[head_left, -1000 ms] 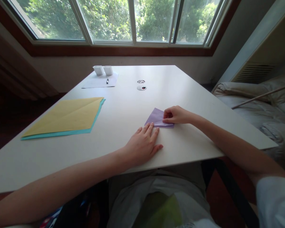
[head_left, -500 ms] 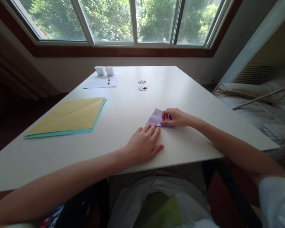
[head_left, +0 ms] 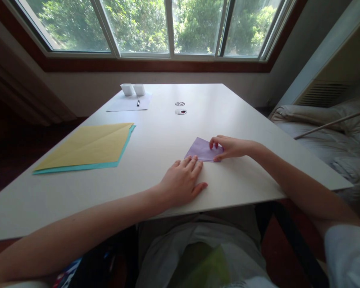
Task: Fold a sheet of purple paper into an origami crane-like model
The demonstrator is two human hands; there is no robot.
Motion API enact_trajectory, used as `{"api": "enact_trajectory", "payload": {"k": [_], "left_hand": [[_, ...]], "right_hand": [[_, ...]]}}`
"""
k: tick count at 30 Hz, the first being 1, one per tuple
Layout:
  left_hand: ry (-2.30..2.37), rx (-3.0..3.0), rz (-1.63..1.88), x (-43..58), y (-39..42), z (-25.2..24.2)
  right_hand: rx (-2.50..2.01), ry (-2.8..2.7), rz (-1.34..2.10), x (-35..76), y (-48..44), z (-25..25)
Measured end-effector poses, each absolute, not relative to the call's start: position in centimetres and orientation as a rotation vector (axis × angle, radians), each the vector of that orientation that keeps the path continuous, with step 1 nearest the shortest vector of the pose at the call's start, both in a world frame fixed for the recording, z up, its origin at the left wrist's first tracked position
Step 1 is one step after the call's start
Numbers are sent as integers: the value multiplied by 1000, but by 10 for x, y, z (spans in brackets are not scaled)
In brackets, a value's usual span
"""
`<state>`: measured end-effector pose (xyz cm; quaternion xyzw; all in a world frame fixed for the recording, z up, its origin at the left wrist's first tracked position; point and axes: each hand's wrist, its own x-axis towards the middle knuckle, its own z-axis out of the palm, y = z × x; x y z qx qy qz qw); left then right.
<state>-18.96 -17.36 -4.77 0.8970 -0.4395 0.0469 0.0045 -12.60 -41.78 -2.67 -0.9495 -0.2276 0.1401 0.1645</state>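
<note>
Head: L hand [head_left: 181, 180], R hand [head_left: 232, 147] at 1 purple ppr [head_left: 199, 149]; 1 pen [head_left: 138, 103].

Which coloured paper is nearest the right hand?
The folded purple paper, at the right hand; the yellow sheet and turquoise sheet are larger and farther left.

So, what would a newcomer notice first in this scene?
Probably the bright window at the back, then the large yellow sheet over a turquoise sheet on the left of the white table. Near the front edge, the left hand touches a small folded purple paper, with the right hand at its right end.
</note>
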Motion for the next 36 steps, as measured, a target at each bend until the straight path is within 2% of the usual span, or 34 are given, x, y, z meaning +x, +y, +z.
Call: {"api": "enact_trajectory", "payload": {"k": [5, 18, 23, 27, 36], "left_hand": [[-1365, 2798, 148, -188, -172, -49], [-1443, 2694, 159, -132, -153, -39], [-1437, 2642, 195, -121, -150, -41], [-1361, 2666, 222, -122, -152, -45], [-1367, 2667, 179, -122, -153, -47]], "right_hand": [[-2661, -709, 397, -126, -426, -26], [-2618, -1242, -111, -157, -380, -28], [-2796, -786, -239, -153, -378, -33], [-2839, -453, -85, -147, -383, -35], [-2849, -302, 100, -147, -381, -34]]}}
